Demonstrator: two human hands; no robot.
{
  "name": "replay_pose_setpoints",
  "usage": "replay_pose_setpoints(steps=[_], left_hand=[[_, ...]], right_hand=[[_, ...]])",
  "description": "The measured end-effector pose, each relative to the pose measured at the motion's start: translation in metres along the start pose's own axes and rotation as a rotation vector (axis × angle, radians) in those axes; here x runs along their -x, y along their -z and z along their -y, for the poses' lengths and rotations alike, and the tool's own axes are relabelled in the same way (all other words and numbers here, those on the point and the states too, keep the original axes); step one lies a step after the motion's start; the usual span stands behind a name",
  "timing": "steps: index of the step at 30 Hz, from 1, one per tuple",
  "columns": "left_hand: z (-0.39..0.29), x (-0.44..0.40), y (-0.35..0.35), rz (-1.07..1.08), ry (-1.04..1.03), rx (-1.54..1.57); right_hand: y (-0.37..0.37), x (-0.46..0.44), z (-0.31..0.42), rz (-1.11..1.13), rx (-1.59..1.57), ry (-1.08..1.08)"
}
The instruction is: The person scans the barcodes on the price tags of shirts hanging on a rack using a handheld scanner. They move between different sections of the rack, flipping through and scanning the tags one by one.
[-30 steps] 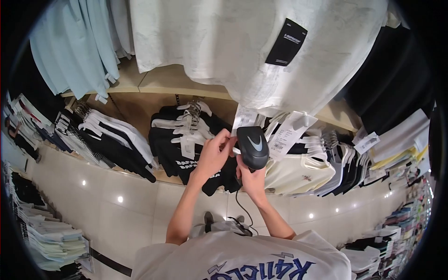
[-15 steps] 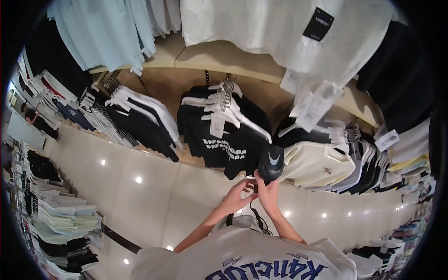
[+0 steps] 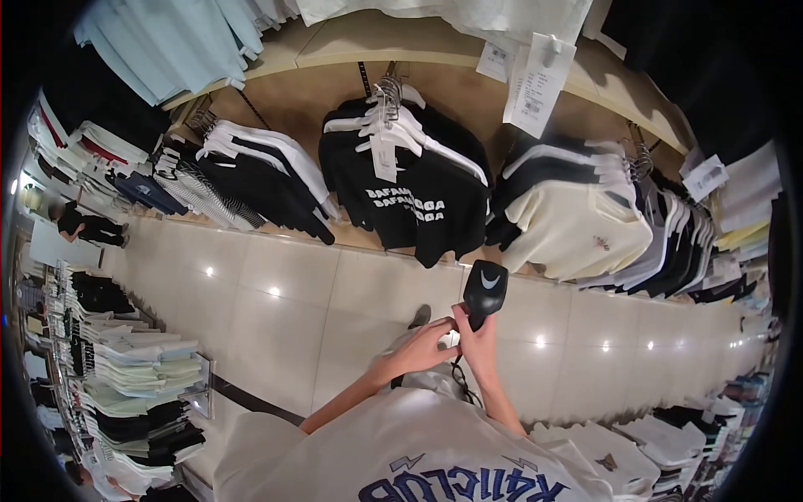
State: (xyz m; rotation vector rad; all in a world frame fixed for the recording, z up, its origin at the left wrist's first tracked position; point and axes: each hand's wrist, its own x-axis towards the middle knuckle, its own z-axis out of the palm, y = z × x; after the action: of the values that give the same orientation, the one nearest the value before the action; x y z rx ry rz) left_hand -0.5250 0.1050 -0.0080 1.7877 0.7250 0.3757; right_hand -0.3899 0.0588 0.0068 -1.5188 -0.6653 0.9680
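In my right hand (image 3: 478,336) is a black barcode scanner (image 3: 486,287), gripped by its handle with the head pointing up and away from me. My left hand (image 3: 428,345) is beside it, fingers curled in against the lower handle and right hand. What those fingers hold, if anything, is hidden. A dark cable (image 3: 462,378) hangs below the hands toward my white shirt (image 3: 376,443). Beyond the scanner, black T-shirts with white lettering (image 3: 418,209) hang on white hangers, and a cream top (image 3: 585,230) hangs to their right.
A wooden shelf (image 3: 335,43) curves above the racks, with white paper tags (image 3: 539,88) dangling in front. More garments (image 3: 138,368) fill a rack at lower left. Folded or hung white tops (image 3: 606,456) are at lower right. A person (image 3: 88,224) stands far left on the tiled floor (image 3: 276,335).
The view has shifted, so the racks sit higher and more floor shows. The scanner appears slightly lower and apart from the clothes. Both hands keep nearly the same hold.
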Motion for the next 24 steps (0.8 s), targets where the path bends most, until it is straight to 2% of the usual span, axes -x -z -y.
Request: replay_pose_setpoints(steps=[2,5,7,8,10,12,14,19,22,24], left_hand=[[0.000,0.007,0.002,-0.016,-0.016,0.007],[0.007,0.016,0.007,0.033,-0.074,-0.092],[0.008,0.012,0.017,0.094,0.020,-0.063],[0.012,0.008,0.024,0.094,0.013,-0.055],[0.025,-0.003,0.046,0.017,-0.008,0.099],[0.040,-0.018,0.074,-0.023,-0.033,0.094],[0.055,-0.033,0.107,-0.150,0.060,0.042],[0.097,-0.074,0.210,-0.212,0.017,0.031],[0.138,-0.100,0.260,-0.312,-0.021,0.026],[0.151,-0.118,0.284,-0.347,0.009,0.018]], right_hand=[[-0.001,0.004,-0.014,0.004,0.023,0.018],[-0.003,0.009,-0.030,0.033,-0.142,-0.083],[-0.005,0.007,-0.031,0.067,-0.171,-0.179],[-0.007,0.004,-0.034,0.063,-0.162,-0.176],[-0.015,-0.004,-0.039,0.056,-0.014,0.004],[-0.032,-0.012,-0.031,0.001,-0.006,0.067],[-0.048,-0.020,-0.010,-0.007,0.330,0.080],[-0.102,-0.054,-0.010,0.025,0.437,0.198],[-0.134,-0.077,-0.015,0.066,0.369,0.113],[-0.151,-0.092,-0.017,0.065,0.364,0.131]])
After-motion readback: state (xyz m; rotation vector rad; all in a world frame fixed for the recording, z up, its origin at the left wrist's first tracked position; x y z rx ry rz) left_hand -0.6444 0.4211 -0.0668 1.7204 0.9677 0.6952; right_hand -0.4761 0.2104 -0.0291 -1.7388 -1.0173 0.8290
